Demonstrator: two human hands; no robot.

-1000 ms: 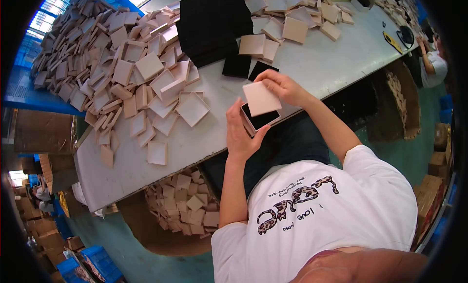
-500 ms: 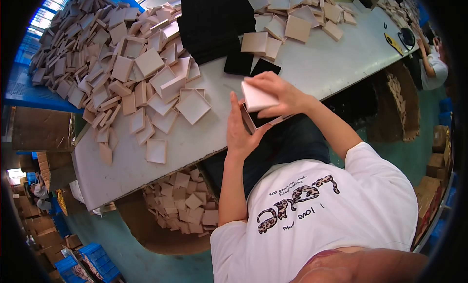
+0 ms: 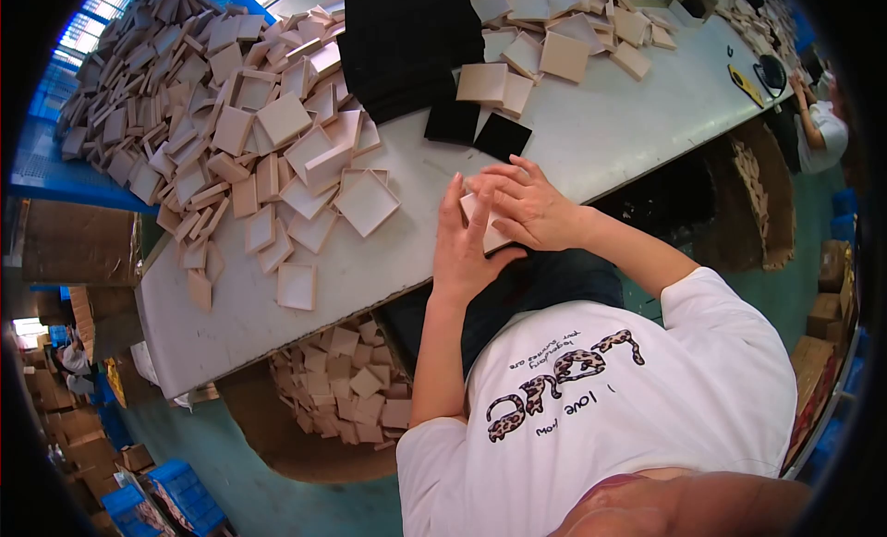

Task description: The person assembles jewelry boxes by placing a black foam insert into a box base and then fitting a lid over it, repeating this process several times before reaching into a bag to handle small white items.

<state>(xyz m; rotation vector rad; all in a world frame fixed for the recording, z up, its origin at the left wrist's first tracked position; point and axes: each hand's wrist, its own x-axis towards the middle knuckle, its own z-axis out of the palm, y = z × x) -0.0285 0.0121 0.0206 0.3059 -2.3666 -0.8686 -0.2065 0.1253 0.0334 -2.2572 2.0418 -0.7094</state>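
Between my two hands, at the table's front edge, is a small pinkish box (image 3: 495,238), its lid lying on it and partly covered by fingers. My left hand (image 3: 465,246) is wrapped round the box's left and near sides. Fingers of my right hand (image 3: 536,204) lie across the top and right side. Beyond them, two black square pieces (image 3: 452,122) (image 3: 504,136) rest on the table, near a large stack of black sheets (image 3: 407,47). Two box parts (image 3: 482,83) sit just behind the squares.
A big heap of open box parts (image 3: 185,103) covers the left of the grey table (image 3: 370,269); more lie at the back. A yellow tool (image 3: 745,84) is at the right, near a co-worker (image 3: 818,126). Below stands a carton of box parts (image 3: 351,380).
The lid, held tilted above the open box before, now lies on the box. My right hand has spread over it, and the right black square has shifted slightly.
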